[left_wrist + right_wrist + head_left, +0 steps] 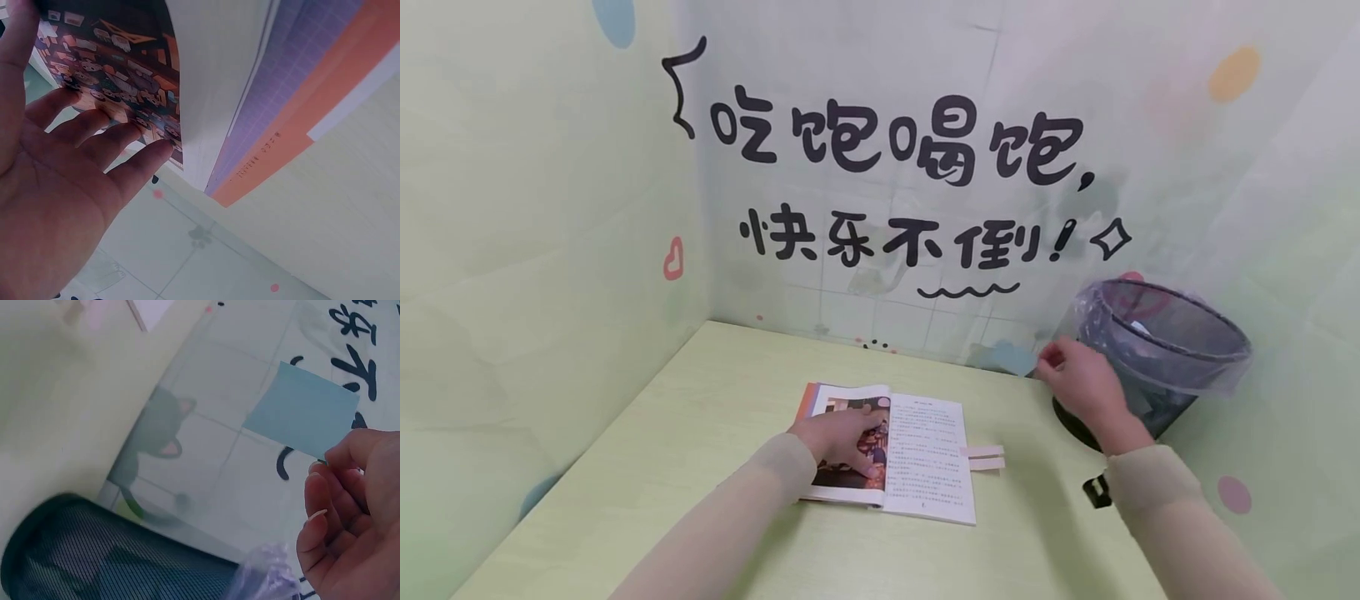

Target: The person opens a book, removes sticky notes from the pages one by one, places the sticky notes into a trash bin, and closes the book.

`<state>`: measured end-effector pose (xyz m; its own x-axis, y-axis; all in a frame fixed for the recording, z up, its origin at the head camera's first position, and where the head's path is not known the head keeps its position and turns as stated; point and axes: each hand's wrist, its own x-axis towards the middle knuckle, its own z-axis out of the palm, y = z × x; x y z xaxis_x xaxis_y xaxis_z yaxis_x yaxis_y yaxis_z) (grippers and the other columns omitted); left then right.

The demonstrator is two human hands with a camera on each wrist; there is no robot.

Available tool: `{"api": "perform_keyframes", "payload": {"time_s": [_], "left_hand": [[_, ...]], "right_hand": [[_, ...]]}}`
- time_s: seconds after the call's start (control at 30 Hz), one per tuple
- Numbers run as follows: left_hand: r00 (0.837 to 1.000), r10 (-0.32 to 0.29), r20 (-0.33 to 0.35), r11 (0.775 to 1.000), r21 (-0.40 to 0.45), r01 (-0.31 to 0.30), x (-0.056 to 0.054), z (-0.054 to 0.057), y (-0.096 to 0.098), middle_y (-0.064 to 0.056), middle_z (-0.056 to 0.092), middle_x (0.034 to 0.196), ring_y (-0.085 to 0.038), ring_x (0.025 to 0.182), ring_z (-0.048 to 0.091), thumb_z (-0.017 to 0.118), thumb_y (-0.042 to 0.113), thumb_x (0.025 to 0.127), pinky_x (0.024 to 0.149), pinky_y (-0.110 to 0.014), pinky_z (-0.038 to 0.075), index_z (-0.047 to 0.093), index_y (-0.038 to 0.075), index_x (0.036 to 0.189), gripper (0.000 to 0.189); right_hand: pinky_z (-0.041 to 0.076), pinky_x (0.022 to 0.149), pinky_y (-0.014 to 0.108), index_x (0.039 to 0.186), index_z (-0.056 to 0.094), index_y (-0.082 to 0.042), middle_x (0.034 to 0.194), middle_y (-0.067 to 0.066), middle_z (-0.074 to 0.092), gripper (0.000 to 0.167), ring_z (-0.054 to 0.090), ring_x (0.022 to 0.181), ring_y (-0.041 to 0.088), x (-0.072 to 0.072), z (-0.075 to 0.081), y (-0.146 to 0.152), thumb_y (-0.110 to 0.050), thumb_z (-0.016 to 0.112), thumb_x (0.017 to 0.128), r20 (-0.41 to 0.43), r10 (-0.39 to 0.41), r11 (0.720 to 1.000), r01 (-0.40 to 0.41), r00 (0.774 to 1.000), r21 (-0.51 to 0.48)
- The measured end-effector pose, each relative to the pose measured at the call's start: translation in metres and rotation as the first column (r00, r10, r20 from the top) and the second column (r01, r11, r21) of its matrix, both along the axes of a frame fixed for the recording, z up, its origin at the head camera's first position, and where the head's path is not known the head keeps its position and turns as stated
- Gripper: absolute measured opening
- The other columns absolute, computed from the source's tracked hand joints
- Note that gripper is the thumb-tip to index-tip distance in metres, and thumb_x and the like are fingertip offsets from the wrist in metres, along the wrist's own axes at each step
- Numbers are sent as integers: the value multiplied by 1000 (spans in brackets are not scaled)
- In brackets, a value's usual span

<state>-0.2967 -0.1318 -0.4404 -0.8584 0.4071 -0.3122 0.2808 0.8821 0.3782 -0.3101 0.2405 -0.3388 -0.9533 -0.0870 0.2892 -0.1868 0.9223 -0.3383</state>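
While my right hand (365,506) pinches the paper (303,409) — bulk beyond the grip — I judge it light, flimsy, best corner-held.

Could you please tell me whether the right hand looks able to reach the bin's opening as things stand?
Probably yes: the right hand, pinching a blue paper square, appears close to the bin, whose top shows no lid.
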Motion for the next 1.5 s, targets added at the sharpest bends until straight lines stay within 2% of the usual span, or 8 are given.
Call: {"api": "perform_keyframes", "payload": {"time_s": [0.27, 0.43, 0.63, 0.87, 0.97, 1.17, 1.4, 1.5], "left_hand": [[1000, -8, -11, 1000, 6, 8, -1, -3, 0, -11, 32, 181, -38, 164, 39, 91, 52, 87, 130, -58, 40, 38, 27, 173, 104], [1000, 0, -7, 1000, 5, 0, -2, -3, 2, -9, 32, 182, -37, 165, 37, 91, 54, 86, 130, -58, 40, 38, 30, 173, 104], [1000, 13, -2, 1000, 1, -13, -2, -5, 2, -8, 30, 182, -40, 163, 40, 91, 55, 85, 128, -60, 42, 36, 33, 173, 106], [1000, 0, -1, 1000, 1, 0, -3, -5, 2, -8, 31, 182, -36, 166, 35, 90, 54, 86, 131, -58, 38, 36, 31, 173, 105], [1000, 13, 3, 1000, -4, -13, -3, -5, 2, -6, 30, 183, -34, 167, 34, 90, 54, 86, 132, -58, 37, 36, 32, 173, 105], [1000, 4, 7, 1000, 13, -5, -4, -6, 2, -7, 29, 183, -35, 167, 35, 91, 54, 86, 132, -58, 37, 36, 31, 173, 106], [1000, 10, 10, 1000, 9, -10, -5, -7, 1, -7, 30, 183, -36, 166, 36, 92, 54, 85, 130, -58, 39, 37, 32, 173, 106], [1000, 12, 17, 1000, 19, -12, -4, -6, 0, -7, 29, 183, -37, 166, 35, 91, 53, 86, 131, -59, 38, 36, 32, 173, 106]], "right_hand": [[55, 73, 56, 117, 70, -2, 116, 25, 75, 27, 71, 95, 40, 2, 49, 53, -23, 59, 106, -74, -83, 994, 89, 994, 69], [49, 59, 46, 115, 69, 1, 114, 29, 73, 29, 68, 89, 42, 6, 69, 77, -23, 57, 106, -169, -176, 982, 186, 970, 44], [41, 54, 37, 119, 67, 4, 113, 29, 71, 35, 64, 87, 42, 11, 78, 99, -23, 51, 106, -247, -315, 948, 317, 916, -33], [40, 54, 43, 120, 68, 5, 116, 31, 69, 37, 64, 89, 47, 16, 80, 116, -23, 49, 105, -271, -425, 905, 412, 864, -107], [40, 50, 45, 115, 69, 6, 112, 33, 69, 35, 65, 86, 49, 14, 80, 122, -21, 48, 103, -257, -425, 904, 422, 868, -72], [44, 52, 49, 117, 68, 8, 115, 38, 62, 39, 59, 97, 54, 14, 66, 130, -21, 45, 103, -199, -373, 917, 393, 906, 70], [50, 83, 70, 120, 67, 10, 118, 37, 64, 36, 58, 108, 56, 12, 41, 103, -17, 51, 103, -296, -224, 967, 250, 929, 53], [51, 86, 69, 119, 68, 9, 115, 33, 66, 32, 61, 106, 52, 11, 29, 83, -15, 55, 103, -310, -147, 983, 172, 939, 55]]}}
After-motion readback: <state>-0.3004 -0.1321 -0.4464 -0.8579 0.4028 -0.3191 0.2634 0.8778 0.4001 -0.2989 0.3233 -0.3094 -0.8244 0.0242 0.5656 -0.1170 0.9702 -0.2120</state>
